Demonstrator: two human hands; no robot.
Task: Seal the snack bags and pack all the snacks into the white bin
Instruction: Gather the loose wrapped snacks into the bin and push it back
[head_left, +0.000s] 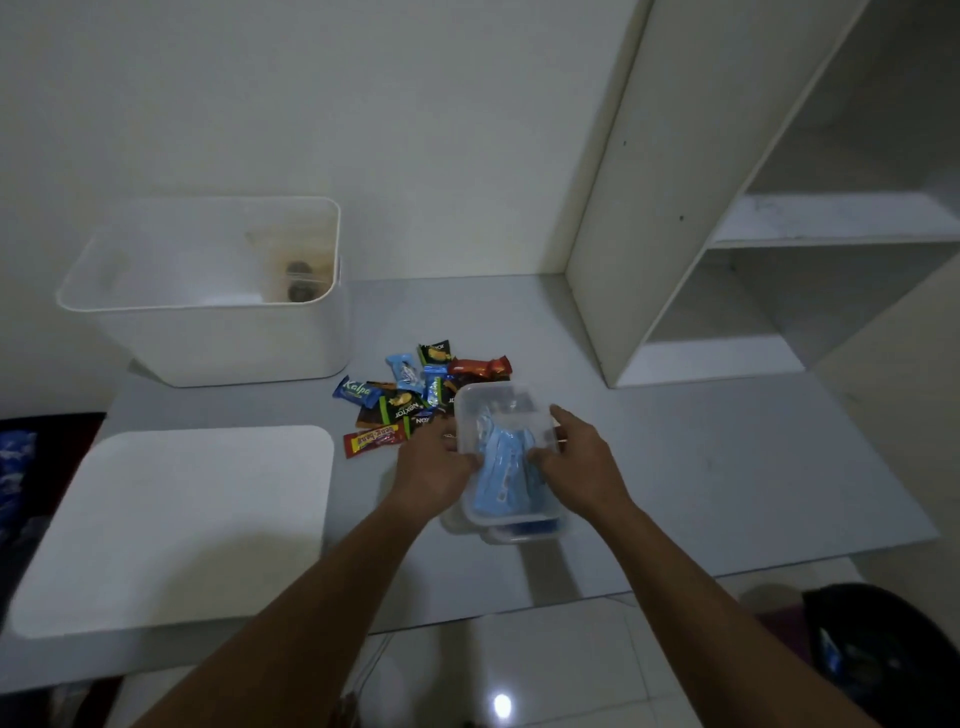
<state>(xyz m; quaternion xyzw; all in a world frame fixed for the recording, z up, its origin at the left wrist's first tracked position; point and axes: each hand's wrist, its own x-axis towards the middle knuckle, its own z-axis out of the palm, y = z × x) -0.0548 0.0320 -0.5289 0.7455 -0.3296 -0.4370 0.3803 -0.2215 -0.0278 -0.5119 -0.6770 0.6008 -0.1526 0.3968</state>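
Both hands, left hand (434, 462) and right hand (582, 457), grip a clear container (506, 452) of blue clips (506, 465) just beside the snack pile (415, 395) on the bench (727, 467). The white bin (208, 332) stands apart, far-left. Risk: the tilted container could spill clips if the fingers slip.

Snack pile (415, 395) lies between hands and bin (218, 332).

One white bin (208, 332), one flat white lid (176, 525), one clear plastic container (501, 410) of blue clips (506, 467) and roughly ten small snack packets (405, 400), partly overlapped, are counted.
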